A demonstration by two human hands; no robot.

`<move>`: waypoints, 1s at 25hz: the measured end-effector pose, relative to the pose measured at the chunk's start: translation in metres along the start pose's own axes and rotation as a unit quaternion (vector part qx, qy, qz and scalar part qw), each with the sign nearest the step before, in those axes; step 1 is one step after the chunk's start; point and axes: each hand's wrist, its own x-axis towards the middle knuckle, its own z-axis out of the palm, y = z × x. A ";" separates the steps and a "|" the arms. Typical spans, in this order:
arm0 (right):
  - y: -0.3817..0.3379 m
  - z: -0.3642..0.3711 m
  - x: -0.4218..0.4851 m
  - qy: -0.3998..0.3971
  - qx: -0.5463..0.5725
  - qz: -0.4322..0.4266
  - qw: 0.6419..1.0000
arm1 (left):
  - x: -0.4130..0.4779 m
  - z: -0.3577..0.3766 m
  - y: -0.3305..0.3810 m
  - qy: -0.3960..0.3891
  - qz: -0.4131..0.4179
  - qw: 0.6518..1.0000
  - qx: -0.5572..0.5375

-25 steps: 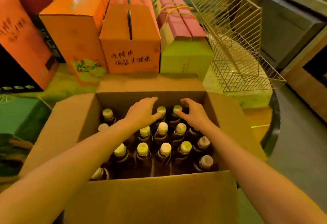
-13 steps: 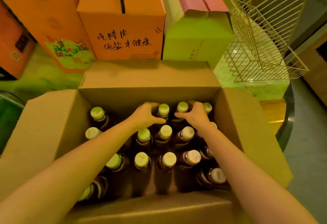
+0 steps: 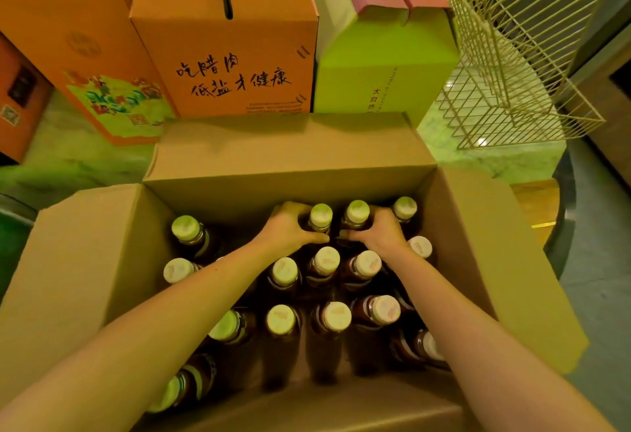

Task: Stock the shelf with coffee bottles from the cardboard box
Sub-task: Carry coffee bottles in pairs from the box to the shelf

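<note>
In the far row of the cardboard box (image 3: 478, 261), the left hand (image 3: 286, 230) and right hand (image 3: 379, 232) each have fingers clamped on a coffee bottle (image 3: 321, 218) neck, so lifting straight up should avoid knocking neighbouring bottles.

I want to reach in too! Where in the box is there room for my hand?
The gap along the cardboard box's left wall, around the two left-side bottles, looks open. The middle and right are packed with caps, and the left hand and right hand fill the back row.
</note>
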 end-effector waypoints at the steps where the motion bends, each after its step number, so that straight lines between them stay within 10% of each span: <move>1: 0.000 0.000 0.000 -0.003 0.002 -0.005 1.000 | -0.001 0.000 0.000 -0.001 0.003 1.000 -0.001; 25: -0.204 -0.169 -0.185 0.040 0.252 -0.355 0.899 | -0.195 -0.126 0.235 0.187 0.230 0.939 -0.177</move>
